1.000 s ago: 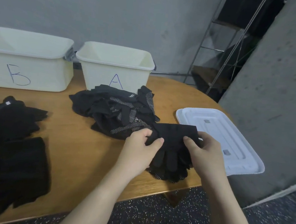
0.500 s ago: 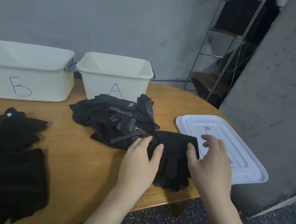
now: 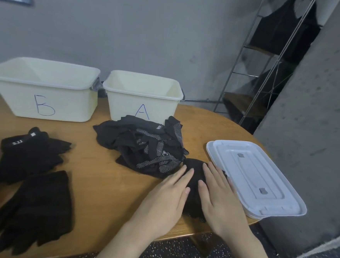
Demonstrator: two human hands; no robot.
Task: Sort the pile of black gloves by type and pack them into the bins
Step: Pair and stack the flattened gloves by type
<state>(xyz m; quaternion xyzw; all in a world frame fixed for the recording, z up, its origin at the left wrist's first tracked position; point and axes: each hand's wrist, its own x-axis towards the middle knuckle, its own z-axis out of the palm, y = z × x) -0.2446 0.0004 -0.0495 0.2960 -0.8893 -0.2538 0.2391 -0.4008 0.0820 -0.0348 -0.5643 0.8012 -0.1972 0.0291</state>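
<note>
A black dotted glove (image 3: 194, 188) lies flat near the table's front edge. My left hand (image 3: 166, 197) and my right hand (image 3: 220, 199) press down on it side by side with straight fingers, covering most of it. Behind them sits a pile of black dotted gloves (image 3: 143, 147). Bin A (image 3: 143, 95) stands right behind that pile, and bin B (image 3: 45, 90) to its left; what the bins contain is hidden. At the left lie a stack of thick black gloves (image 3: 30, 153) with a white-lettered cuff and a plain black glove stack (image 3: 36, 208).
A white plastic lid (image 3: 256, 177) lies on the wooden table (image 3: 101, 180) just right of my right hand, overhanging the edge. A concrete pillar (image 3: 315, 139) rises at the right, a metal rack (image 3: 260, 64) behind it. The grey wall is close behind the bins.
Both hands pinched the glove's cuff a second ago; they have let go and now lie flat on it, pressing it against the table. The camera has tilted up.
</note>
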